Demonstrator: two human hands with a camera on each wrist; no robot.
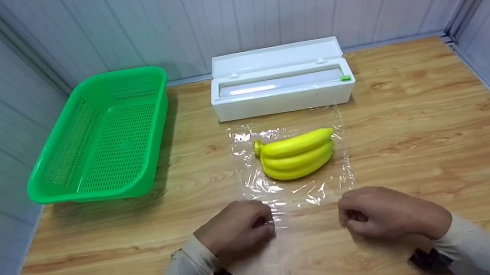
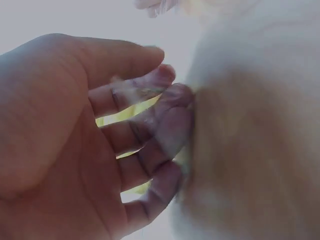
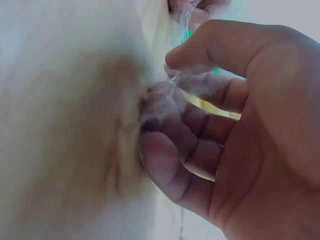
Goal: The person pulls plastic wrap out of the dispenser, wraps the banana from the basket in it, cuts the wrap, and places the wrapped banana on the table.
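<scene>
A bunch of yellow bananas [image 1: 298, 155] lies on a square of clear cling film [image 1: 292, 198] spread on the wooden table. At the film's near left corner, my left hand [image 1: 241, 227] pinches the edge between thumb and curled fingers. My right hand [image 1: 382, 211] grips the near right corner in the same way. Seen from the right wrist, the film [image 3: 185, 21] runs as a gathered strand from the thumb tip toward the other hand. Both hands are low, close over the tabletop, on the near side of the bananas.
An open white cling film dispenser [image 1: 285, 103] with a green slide cutter [image 1: 345, 78] stands behind the bananas, its lid up against the wall. To the left sits a green perforated plastic basket [image 1: 158, 135]. Panelled walls [image 1: 255, 6] border the table [image 1: 442, 138] at the back and sides.
</scene>
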